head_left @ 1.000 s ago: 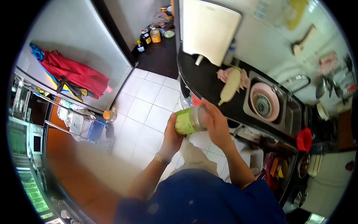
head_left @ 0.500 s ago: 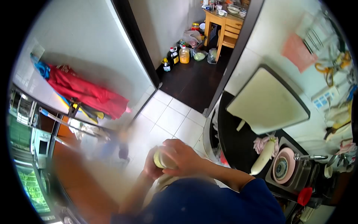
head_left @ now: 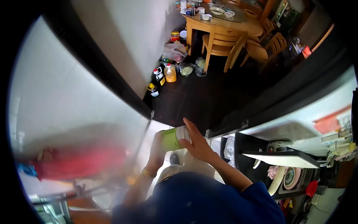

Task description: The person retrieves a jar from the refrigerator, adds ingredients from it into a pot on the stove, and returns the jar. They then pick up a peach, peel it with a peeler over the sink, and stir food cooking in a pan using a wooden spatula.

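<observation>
Head view, right hand: The right hand was partly closed over the pale end of the jar, its thumb on the near side and its fingers reaching over the far side.
Left hand: The left hand was curled around the other end, though blur hid exactly how its fingers lay.
Jar: The green-labelled jar was tilted on its side between both hands, held up in front of the body.
Progress: The jar was already off any support and in a two-handed hold. Whether its pale end was sealed or loosened could not be told, nor how much handling remained.
Near edges: The blue shirt lay just behind the wrists; a shoe showed below the jar, on the light tiles.
Doorway: One dark frame rose on the left and another slanted away on the right. The dark floor ran between them, giving the widest room for moving, straight ahead.
Floor things: The orange bottle and its darker neighbours hugged the wall on the left; farther in, the wooden chair narrowed the way.
Right side: The counter and the overhanging cutting board limited elbow room.
Left side: The red cloth appeared blurred, well apart from the jar.
</observation>
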Available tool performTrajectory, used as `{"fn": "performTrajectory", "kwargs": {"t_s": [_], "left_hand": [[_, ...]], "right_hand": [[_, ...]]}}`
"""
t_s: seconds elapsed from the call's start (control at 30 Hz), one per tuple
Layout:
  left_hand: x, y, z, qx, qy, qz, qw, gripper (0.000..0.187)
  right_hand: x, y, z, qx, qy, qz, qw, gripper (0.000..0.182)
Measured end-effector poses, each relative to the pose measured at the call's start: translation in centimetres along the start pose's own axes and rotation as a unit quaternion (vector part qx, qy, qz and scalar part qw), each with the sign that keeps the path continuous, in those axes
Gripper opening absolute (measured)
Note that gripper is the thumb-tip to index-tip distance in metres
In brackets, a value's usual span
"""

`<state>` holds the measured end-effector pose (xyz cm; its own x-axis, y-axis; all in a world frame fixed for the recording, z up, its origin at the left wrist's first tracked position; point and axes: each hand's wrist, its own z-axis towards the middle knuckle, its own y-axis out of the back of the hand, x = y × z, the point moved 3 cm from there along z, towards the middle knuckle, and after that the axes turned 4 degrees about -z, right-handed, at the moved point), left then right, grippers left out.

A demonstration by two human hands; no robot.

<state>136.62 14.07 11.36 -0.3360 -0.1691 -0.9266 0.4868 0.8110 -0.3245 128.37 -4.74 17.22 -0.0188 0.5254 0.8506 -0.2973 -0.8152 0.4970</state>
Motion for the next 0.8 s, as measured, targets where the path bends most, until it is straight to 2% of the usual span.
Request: {"fn": "performTrajectory", "kwargs": {"t_s": [0.03, 0.07, 0.1, 0.17, 0.2, 0.23, 0.27, 0.3, 0.33, 0.37, 0.43, 0.5, 0.57, 0.63, 0.67, 0.7, 0.73, 0.77, 0.8], "left_hand": [[-1.4, -1.0, 3.9, 0.061, 0.063, -0.037, 0.996, 0.046], [-2.3, -2.2, 6.8, 0.024, 0.160, -0.165, 0.973, 0.045], [-2.0, -2.3, 10.0, 0.064, 0.181, -0.166, 0.967, 0.046], [-0.3, -3.7, 16.1, 0.034, 0.228, -0.179, 0.956, 0.048], [-0.2, -4.4, 18.5, 0.056, 0.211, -0.104, 0.970, 0.048], [0.0, -5.3, 20.8, 0.056, 0.220, -0.105, 0.968, 0.048], [-0.2, -6.4, 23.0, 0.071, 0.171, 0.019, 0.983, 0.048], [-0.8, -7.7, 26.0, 0.089, 0.110, 0.142, 0.980, 0.049], [-0.4, -8.5, 29.0, 0.106, 0.072, 0.168, 0.977, 0.051], [-0.5, -9.2, 31.1, 0.114, 0.082, 0.173, 0.975, 0.051], [-2.7, -12.8, 36.2, 0.193, 0.015, 0.202, 0.960, 0.045], [-4.4, -15.4, 40.5, 0.227, 0.025, 0.233, 0.945, 0.048], [-5.1, -18.7, 45.5, 0.272, 0.058, 0.334, 0.901, 0.052], [-4.4, -22.0, 49.9, 0.317, 0.036, 0.323, 0.891, 0.053], [-3.5, -23.6, 52.7, 0.333, -0.053, 0.352, 0.873, 0.054], [-2.7, -25.2, 55.2, 0.346, -0.141, 0.372, 0.850, 0.055], [-1.7, -27.1, 57.8, 0.363, -0.093, 0.305, 0.875, 0.054], [-1.4, -29.6, 60.6, 0.389, -0.097, 0.299, 0.866, 0.054], [-1.4, -32.0, 63.4, 0.396, -0.055, 0.266, 0.877, 0.053]], "right_hand": [[-0.4, 1.4, 2.0, -0.011, -0.004, 0.000, 1.000, 0.075], [-1.1, 2.6, 3.8, -0.005, 0.010, -0.042, 0.999, 0.076], [-2.0, 3.2, 5.5, 0.003, 0.019, -0.084, 0.996, 0.077], [-5.2, 4.2, 8.9, -0.032, 0.000, -0.087, 0.996, 0.071], [-7.6, 4.7, 10.3, -0.075, -0.028, -0.071, 0.994, 0.067], [-9.8, 5.2, 11.4, -0.115, -0.056, -0.055, 0.990, 0.062], [-11.6, 5.4, 12.2, -0.113, -0.066, -0.053, 0.990, 0.062], [-13.6, 6.4, 13.8, -0.134, -0.131, 0.028, 0.982, 0.058], [-15.7, 7.4, 15.7, -0.158, -0.193, 0.110, 0.962, 0.054], [-16.8, 8.2, 16.9, -0.164, -0.203, 0.113, 0.959, 0.054], [-19.2, 11.0, 20.3, -0.189, -0.217, 0.139, 0.948, 0.049], [-21.5, 13.6, 22.9, -0.213, -0.237, 0.133, 0.938, 0.047], [-23.3, 17.1, 25.7, -0.251, -0.249, 0.120, 0.928, 0.045], [-23.9, 20.6, 28.2, -0.306, -0.267, 0.087, 0.910, 0.043], [-24.1, 22.3, 29.2, -0.314, -0.328, 0.176, 0.874, 0.042], [-24.7, 24.0, 30.5, -0.336, -0.346, 0.144, 0.864, 0.040], [-28.2, 24.3, 30.9, -0.356, -0.319, 0.024, 0.878, 0.044], [-31.6, 24.6, 31.6, -0.368, -0.294, -0.101, 0.876, 0.049], [-32.0, 26.9, 33.0, -0.391, -0.306, -0.108, 0.861, 0.049]]}}
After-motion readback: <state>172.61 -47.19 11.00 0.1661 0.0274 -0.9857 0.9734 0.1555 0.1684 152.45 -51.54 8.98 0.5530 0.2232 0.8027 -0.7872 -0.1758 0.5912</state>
